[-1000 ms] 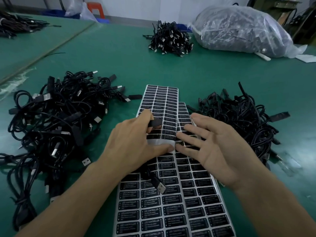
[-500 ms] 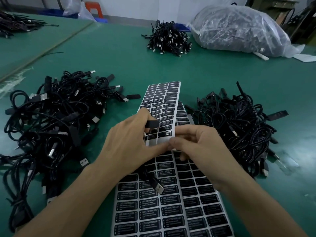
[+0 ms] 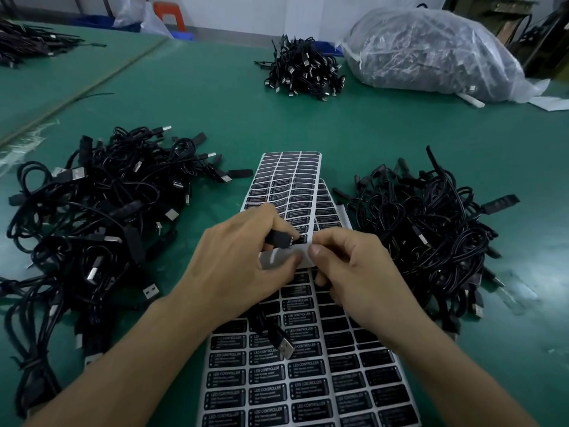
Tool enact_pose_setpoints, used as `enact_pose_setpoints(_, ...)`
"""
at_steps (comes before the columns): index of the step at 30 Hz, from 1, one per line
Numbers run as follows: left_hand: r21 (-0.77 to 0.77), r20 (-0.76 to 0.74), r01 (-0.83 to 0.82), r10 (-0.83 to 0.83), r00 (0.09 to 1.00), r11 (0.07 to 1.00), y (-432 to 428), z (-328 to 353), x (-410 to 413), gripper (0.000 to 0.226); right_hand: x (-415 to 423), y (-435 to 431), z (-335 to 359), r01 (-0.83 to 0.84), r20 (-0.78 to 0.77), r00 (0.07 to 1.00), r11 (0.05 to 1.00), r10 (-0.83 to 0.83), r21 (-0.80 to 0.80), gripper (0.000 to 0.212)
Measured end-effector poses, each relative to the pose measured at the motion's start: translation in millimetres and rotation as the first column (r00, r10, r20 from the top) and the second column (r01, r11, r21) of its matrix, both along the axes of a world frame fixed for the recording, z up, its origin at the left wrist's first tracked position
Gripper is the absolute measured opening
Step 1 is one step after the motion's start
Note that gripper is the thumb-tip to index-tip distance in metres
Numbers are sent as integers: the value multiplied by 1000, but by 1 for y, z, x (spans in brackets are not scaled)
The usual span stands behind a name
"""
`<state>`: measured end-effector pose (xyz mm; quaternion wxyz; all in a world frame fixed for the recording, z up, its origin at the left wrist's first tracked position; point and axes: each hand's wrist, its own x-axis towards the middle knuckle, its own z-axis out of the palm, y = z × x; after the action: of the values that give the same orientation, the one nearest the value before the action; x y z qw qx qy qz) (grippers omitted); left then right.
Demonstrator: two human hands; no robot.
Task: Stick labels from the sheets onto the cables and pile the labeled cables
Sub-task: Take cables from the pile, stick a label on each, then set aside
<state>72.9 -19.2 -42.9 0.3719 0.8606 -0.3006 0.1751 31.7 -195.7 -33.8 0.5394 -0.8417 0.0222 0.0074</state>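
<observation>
Now the cable (image 3: 278,240) being worked on sits in the left hand (image 3: 240,263), whose fingers curl round its black connector end, just above the near edge of the upper label sheet (image 3: 289,180). The rest of the cable drops below the palm and its metal plug (image 3: 284,346) lies on the lower label sheet (image 3: 277,389). The left thumb rests on the bare white strip of the upper sheet. A second ago the right hand (image 3: 360,272) lay flat with fingers spread over the sheets. Half a second ago it had begun to curl, and now its thumb and forefinger pinch the near right corner of the upper sheet, touching the left hand's fingertips. Whether a peeled label is between them cannot be told. The upper sheet's near end is lifted and bowed more than before. Tangled piles of black cables lie left (image 3: 92,226) and right (image 3: 431,235) on the green table (image 3: 215,112). Farther back are a smaller pile (image 3: 303,69) and a clear plastic bag (image 3: 431,50).
</observation>
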Motion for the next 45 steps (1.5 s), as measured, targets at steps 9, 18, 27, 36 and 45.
enact_pose_setpoints(9, -52, -8, 17, -17, 1000, 999, -3, -1, 1, 36, -2, 6, -4, -25, 143, 989, 989, 46, -145, 22)
enact_pose_setpoints(18, -221, -81, -7, -12, 997, 975, -5, 1, 1, 43, -2, 10, -3, -30, 204, 975, 969, 82, -245, 27)
enact_pose_setpoints(27, -387, -115, -102, 62, 991, 916, -4, -4, 5, 46, -6, 14, -1, 106, 188, 980, 976, -70, -192, 26)
enact_pose_setpoints(36, -494, -190, -185, 102, 976, 850, -8, -1, 0, 40, -10, 18, 1, 208, 256, 955, 956, -152, -205, 33)
enact_pose_setpoints(45, -466, -223, -218, 125, 967, 858, -18, 4, -8, 45, -6, 28, -5, 282, 519, 851, 905, -82, -319, 25)
